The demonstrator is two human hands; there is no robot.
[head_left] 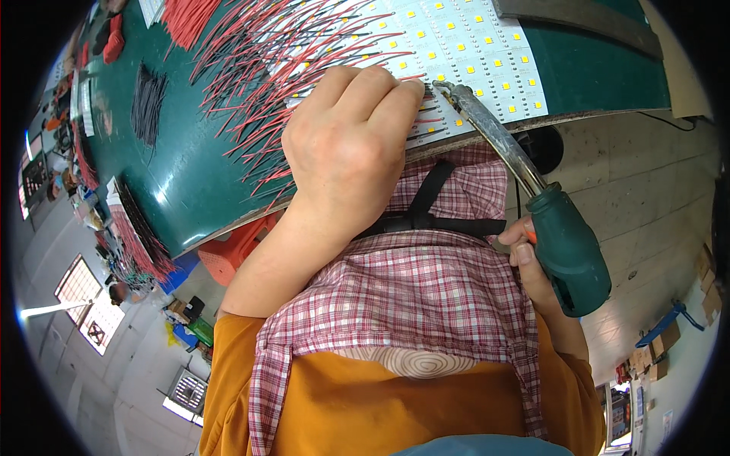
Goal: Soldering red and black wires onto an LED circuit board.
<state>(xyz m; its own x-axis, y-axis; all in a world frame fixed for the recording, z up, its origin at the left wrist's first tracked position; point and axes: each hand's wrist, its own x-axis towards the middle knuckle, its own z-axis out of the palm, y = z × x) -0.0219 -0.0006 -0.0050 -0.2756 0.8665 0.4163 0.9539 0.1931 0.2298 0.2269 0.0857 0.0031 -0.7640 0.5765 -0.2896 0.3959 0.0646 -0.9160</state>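
My left hand [353, 137] is closed in a pinch over the white LED circuit board [517, 91]. A short dark wire end [428, 90] shows at its fingertips, which are partly hidden behind the knuckles. My right hand [532, 266] grips a soldering iron [566, 251] by its green handle. The iron's metal barrel slants up and left, and its bent tip is at the board close to my left fingertips. Many red and black wires [251, 99] fan out from the board to the left of my hand. Yellow LED squares sit in rows on the board.
The green tabletop [182, 182] curves around the board. A bundle of black wires [148, 105] and red wires [190, 19] lie on it. A dark metal bar [582, 23] rests across the board's far right corner. An orange-red stool [232, 251] stands under the table edge.
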